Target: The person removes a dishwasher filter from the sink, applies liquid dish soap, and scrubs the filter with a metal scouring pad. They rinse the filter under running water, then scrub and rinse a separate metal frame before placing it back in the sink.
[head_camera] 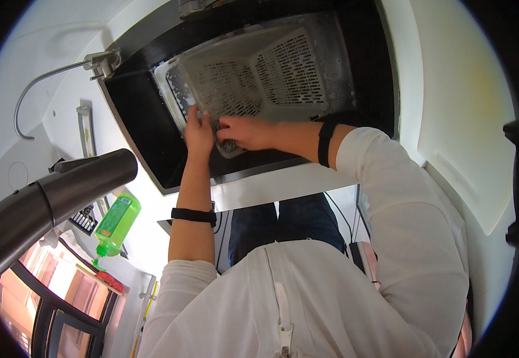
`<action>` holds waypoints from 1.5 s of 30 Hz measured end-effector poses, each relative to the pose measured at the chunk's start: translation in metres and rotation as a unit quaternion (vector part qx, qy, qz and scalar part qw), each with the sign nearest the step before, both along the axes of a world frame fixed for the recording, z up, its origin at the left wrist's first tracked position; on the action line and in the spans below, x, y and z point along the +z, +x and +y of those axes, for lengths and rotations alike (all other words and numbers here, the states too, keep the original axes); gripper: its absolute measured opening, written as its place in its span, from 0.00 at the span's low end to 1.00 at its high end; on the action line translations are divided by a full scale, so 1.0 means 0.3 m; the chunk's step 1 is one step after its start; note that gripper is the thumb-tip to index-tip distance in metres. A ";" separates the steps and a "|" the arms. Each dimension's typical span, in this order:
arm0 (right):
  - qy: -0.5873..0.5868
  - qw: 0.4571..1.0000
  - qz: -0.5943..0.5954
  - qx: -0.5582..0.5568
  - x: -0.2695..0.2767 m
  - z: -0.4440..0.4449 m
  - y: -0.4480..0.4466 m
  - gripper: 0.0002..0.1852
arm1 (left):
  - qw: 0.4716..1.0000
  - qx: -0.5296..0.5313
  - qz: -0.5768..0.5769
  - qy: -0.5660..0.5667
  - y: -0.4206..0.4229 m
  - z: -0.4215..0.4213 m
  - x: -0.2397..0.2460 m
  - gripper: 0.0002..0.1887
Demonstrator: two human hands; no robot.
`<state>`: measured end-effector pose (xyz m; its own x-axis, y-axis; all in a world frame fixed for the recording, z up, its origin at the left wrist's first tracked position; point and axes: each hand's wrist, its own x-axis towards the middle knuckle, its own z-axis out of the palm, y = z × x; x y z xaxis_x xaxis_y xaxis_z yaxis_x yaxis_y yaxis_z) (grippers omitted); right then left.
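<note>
A white perforated plastic basket [291, 67] lies tilted in a black sink [143, 134]. Under its left end is a second white plastic container [170, 96], with wet, foamy patches inside. My left hand [199, 134] holds the basket's near left edge, thumb and fingers on either side. Just to its right, my right hand [248, 133] has bent fingers against the basket's near end. Something mesh-like shows beneath those fingers; whether it is the basket wall or a scrubber is unclear. Both forearms wear black bands.
A curved metal spout [51, 74] rises at the sink's left corner. A thick dark metal pipe [85, 183] juts in from the left. Below it are a green pump bottle [118, 223] and a red sponge-like item [109, 282]. The sink's front rim [259, 172] lies beneath my arms.
</note>
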<state>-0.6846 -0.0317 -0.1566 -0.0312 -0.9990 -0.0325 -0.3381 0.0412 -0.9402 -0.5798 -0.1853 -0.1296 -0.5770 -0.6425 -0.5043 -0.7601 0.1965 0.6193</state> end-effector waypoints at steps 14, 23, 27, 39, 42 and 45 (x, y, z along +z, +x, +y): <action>0.104 0.960 0.118 -0.233 -0.120 0.009 -0.175 0.19 | 0.983 0.091 0.005 0.157 -0.006 0.018 -0.007 0.21; 0.089 0.993 -0.043 -0.064 -0.073 0.118 0.016 0.17 | 0.998 0.031 0.017 0.047 -0.010 0.030 -0.046 0.26; 0.068 0.996 -0.051 0.025 -0.036 0.101 0.022 0.18 | 0.999 0.034 0.021 0.030 -0.017 0.036 -0.042 0.26; 0.059 0.993 -0.007 0.107 -0.006 0.073 -0.025 0.18 | 0.997 -0.024 0.001 -0.077 0.002 0.023 -0.064 0.24; 0.094 0.986 0.020 0.134 -0.080 0.135 -0.072 0.17 | 0.997 -0.029 0.002 -0.075 0.036 -0.025 -0.057 0.27; 0.199 0.973 0.051 0.110 -0.169 0.323 -0.215 0.16 | 0.997 -0.004 -0.074 -0.020 0.062 -0.080 -0.045 0.29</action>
<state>-0.7490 0.0654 -0.2073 0.1577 -0.8913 -0.4250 -0.4707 0.3105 -0.8259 -0.5611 -0.2093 -0.1431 -0.5026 -0.6596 -0.5588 -0.8412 0.2242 0.4920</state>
